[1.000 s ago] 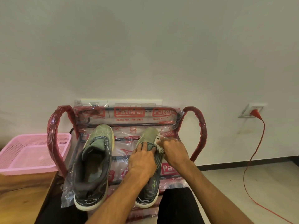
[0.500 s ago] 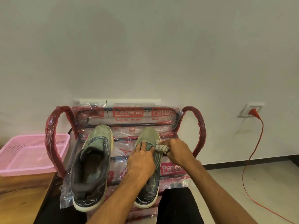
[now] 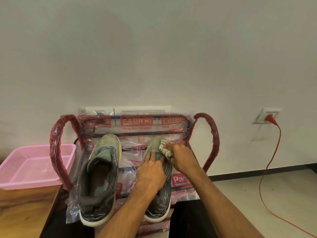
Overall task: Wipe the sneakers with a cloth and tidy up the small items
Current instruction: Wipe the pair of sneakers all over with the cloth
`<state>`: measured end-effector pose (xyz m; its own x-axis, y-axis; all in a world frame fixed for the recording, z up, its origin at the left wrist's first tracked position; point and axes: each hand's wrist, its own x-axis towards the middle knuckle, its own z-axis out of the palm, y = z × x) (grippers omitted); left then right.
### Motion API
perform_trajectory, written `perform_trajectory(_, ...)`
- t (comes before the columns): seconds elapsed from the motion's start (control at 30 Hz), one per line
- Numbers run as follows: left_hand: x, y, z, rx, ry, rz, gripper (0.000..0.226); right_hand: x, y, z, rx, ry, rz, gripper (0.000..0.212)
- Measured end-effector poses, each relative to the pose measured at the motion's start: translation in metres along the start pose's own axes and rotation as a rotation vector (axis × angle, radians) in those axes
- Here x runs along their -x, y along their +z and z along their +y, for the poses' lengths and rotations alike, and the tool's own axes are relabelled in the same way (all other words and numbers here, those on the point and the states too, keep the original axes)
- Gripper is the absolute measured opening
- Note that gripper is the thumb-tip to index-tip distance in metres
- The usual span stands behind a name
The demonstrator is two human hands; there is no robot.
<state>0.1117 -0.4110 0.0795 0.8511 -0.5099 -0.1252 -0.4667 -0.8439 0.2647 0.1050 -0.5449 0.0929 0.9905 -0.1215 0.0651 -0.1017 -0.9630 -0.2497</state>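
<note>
Left hand point(image 3: 151, 170) lies flat on top of the grey-green sneaker point(image 3: 154, 143), fingers point(image 3: 148, 158) straight and slightly spread, pressing on the upper near the laces. Right hand point(image 3: 181, 157) sits at 3 o'clock of the left, touching it. Its fingers point(image 3: 171, 149) are curled round a bunched white cloth point(image 3: 163, 148), which they grip. The cloth is against the sneaker's toe area, on its 3 o'clock side. The sneaker's toe points to 12 o'clock and its heel to 6.

A second sneaker point(image 3: 101, 169) lies at 9 o'clock of the first, parallel and not touching it, opening up, no hand on it. Both sit on a shoe rack point(image 3: 212, 140) with red handles, wrapped in printed clear plastic, against the wall point(image 3: 154, 48).

A pink basket point(image 3: 34, 162) is at 9 o'clock of the rack, just beside its handle, on a wooden counter point(image 3: 22, 203). Whether anything lies inside is hard to make out.

A wall socket point(image 3: 265, 115) at 3 o'clock of the rack holds a red plug point(image 3: 271, 117). A red cable point(image 3: 267, 165) drops from it to the floor point(image 3: 240, 194) and runs off toward 5 o'clock.
</note>
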Motion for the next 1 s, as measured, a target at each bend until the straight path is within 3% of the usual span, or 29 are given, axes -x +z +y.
perform_trajectory(0.3, 0.004, 0.000, 0.003, -0.020, 0.005, 0.026, 0.055, 0.012, -0.003, 0.008, -0.081, 0.093, -0.032, 0.018)
perform_trajectory(0.4, 0.005, 0.000, 0.003, -0.022, 0.007, 0.021, 0.056, 0.008, -0.027, 0.011, -0.159, 0.115, -0.198, 0.007)
perform_trajectory(0.47, 0.005, 0.000, 0.002, -0.019, 0.007, 0.016, 0.057, 0.006, -0.044, 0.016, -0.247, 0.112, -0.294, 0.013)
perform_trajectory(0.6, 0.005, 0.000, 0.003, -0.032, 0.001, 0.009, 0.056, 0.004, -0.042, 0.018, -0.296, 0.148, -0.049, 0.012)
perform_trajectory(0.7, 0.005, -0.001, 0.004, -0.029, 0.000, 0.004, 0.056, 0.002, -0.027, 0.004, -0.236, 0.091, 0.106, 0.035)
perform_trajectory(0.8, 0.007, -0.001, 0.004, -0.008, -0.004, 0.015, 0.055, 0.004, -0.012, -0.007, -0.058, -0.029, 0.043, 0.046)
perform_trajectory(1.0, 0.009, -0.002, 0.005, 0.006, -0.001, 0.035, 0.052, 0.010, -0.010, -0.002, -0.047, 0.078, 0.010, 0.020)
